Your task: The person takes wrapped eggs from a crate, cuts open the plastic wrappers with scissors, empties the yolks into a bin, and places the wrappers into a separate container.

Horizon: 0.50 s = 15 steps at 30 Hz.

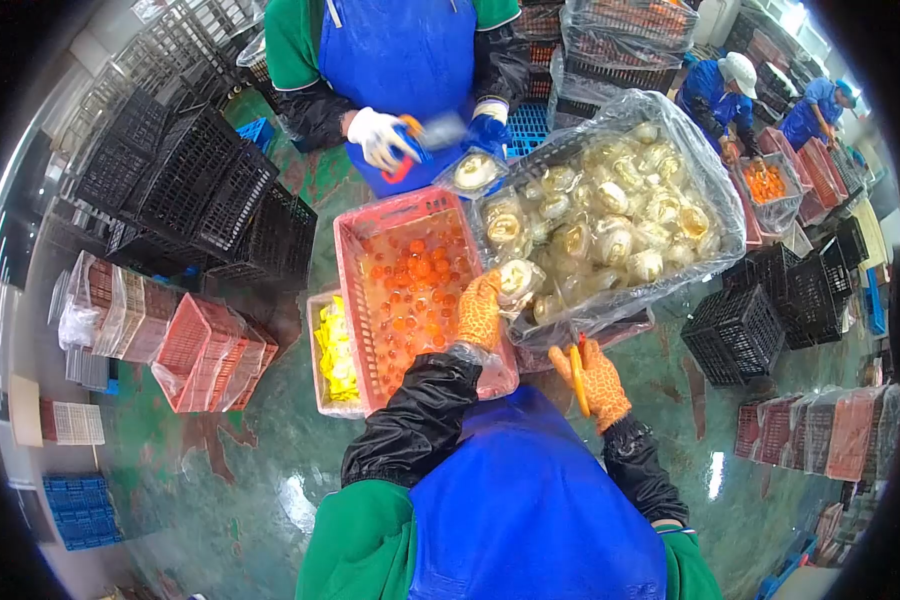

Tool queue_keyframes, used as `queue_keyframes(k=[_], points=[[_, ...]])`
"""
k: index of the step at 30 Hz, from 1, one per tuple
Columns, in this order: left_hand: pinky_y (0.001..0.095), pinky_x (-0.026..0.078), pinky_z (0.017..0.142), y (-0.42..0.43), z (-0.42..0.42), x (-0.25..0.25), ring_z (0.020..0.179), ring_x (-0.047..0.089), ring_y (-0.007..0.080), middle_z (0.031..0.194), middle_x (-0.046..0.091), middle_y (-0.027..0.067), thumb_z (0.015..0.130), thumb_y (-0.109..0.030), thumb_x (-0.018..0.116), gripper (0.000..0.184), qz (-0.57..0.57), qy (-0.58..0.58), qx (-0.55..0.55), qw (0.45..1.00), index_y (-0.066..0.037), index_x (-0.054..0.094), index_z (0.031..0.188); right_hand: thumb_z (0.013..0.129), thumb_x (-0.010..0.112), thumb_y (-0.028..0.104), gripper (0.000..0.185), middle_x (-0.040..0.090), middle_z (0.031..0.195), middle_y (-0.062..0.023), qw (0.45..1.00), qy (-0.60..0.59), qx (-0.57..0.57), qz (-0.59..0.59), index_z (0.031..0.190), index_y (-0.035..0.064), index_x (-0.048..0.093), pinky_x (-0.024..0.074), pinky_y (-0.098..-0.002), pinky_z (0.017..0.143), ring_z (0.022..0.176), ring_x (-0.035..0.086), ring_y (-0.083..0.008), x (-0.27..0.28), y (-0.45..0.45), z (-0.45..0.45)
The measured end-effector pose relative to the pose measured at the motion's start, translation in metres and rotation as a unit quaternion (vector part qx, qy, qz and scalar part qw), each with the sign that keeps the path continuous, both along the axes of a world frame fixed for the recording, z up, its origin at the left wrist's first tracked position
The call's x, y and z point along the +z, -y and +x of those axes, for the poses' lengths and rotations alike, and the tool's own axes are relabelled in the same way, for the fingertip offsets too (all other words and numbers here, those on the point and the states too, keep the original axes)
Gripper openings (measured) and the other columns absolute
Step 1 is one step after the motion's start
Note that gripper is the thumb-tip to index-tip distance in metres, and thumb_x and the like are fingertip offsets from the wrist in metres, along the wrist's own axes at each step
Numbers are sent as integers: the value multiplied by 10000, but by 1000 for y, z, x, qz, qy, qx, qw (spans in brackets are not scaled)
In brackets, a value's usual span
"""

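Note:
My left hand (482, 312), in an orange patterned glove, is closed on the edge of a clear plastic pouch (519, 281) with a pale round food inside. It is between the pink crate (358, 340) and the crate of pouches (560, 313). Small orange balls (410, 275) lie in liquid in the pink crate. Many similar filled pouches (615, 225) are heaped in the plastic-lined crate on the right. Below that crate, my right hand (600, 382), gloved alike, is wrapped round a tool with an orange-yellow handle (578, 380); its working end is unclear.
Across from me stands a person in a blue apron (398, 60), a white-gloved hand (378, 140) holding a tool and a pouch near the other. A box of yellow packets (337, 350) adjoins the pink crate. Black crates (185, 165) and red crates (215, 350) stand left.

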<state>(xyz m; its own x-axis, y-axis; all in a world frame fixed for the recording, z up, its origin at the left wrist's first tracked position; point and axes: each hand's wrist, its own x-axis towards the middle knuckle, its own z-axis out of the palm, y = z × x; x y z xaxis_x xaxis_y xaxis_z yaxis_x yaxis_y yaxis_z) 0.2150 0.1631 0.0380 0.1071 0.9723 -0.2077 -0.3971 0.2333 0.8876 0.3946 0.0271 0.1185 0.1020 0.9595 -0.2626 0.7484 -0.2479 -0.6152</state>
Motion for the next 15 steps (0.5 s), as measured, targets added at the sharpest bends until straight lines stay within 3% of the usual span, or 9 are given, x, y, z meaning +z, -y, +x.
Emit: queue_keyframes(k=[1, 2, 3, 5, 9, 10, 11, 12, 15], points=[[336, 557, 762, -3, -2, -2, 895, 649, 214, 1050, 649, 140, 971, -220, 503, 306, -34, 11, 27, 999, 38, 568, 1122, 792, 591, 625, 767, 596, 1094, -283, 997, 37, 65, 33, 1131, -58, 517, 451, -455, 863, 1029, 577, -423, -9, 2, 3], [362, 572, 728, -2, -1, -5, 869, 656, 227, 1041, 647, 147, 968, -212, 506, 282, -44, 101, 46, 993, 40, 571, 1075, 789, 594, 624, 807, 566, 1152, -290, 999, 11, 33, -22, 1184, -72, 490, 443, -441, 898, 1072, 558, -419, -16, 4, 4], [362, 572, 728, 0, -1, -6, 869, 656, 227, 1041, 647, 147, 968, -212, 506, 282, -44, 101, 45, 993, 40, 571, 1075, 787, 597, 623, 849, 536, 1211, -297, 997, -15, 1, -77, 1237, -85, 463, 435, -427, 932, 1115, 539, -416, -8, 5, -2], [300, 501, 784, 4, -1, -7, 903, 625, 168, 959, 667, 104, 965, -255, 507, 313, -16, 29, 40, 999, 28, 616, 1044, 783, 601, 622, 897, 489, 1276, -307, 993, -26, -3, -117, 1299, -88, 418, 410, -410, 983, 1182, 494, -414, 13, -3, -14], [327, 493, 786, 18, 4, 28, 894, 638, 214, 937, 676, 117, 949, -244, 507, 286, -16, -65, 4, 998, 6, 637, 998, 783, 607, 616, 882, 473, 1284, -317, 995, -54, 9, -81, 1279, -92, 432, 404, -420, 981, 1208, 467, -416, 15, -10, -21], [340, 489, 789, 22, 1, 46, 889, 640, 240, 934, 677, 127, 941, -241, 510, 277, 103, -207, -1, 973, -2, 643, 985, 785, 609, 615, 872, 493, 1261, -315, 993, -75, 9, -92, 1265, -94, 442, 409, -422, 970, 1193, 482, -416, 24, -12, -22], [352, 485, 792, 25, -2, 60, 884, 642, 266, 931, 679, 137, 934, -239, 512, 269, 218, -341, -5, 915, -10, 648, 971, 786, 610, 613, 863, 513, 1238, -313, 990, -96, 9, -103, 1252, -95, 452, 414, -424, 959, 1177, 496, -417, 29, -15, -22], [371, 484, 803, 25, -2, 68, 896, 637, 297, 932, 675, 152, 926, -240, 518, 259, 163, -336, -25, 927, -22, 648, 982, 786, 610, 613, 863, 513, 1238, -313, 990, -95, 9, -103, 1252, -95, 452, 414, -424, 959, 1177, 496, -417, 29, -17, -22], [376, 485, 803, 25, -3, 71, 899, 635, 309, 928, 676, 157, 930, -242, 514, 265, 170, -328, -32, 929, -18, 646, 978, 797, 609, 598, 817, 560, 1169, -307, 984, -135, 8, -115, 1210, -95, 479, 428, -430, 929, 1128, 534, -418, 18, -21, -23]])
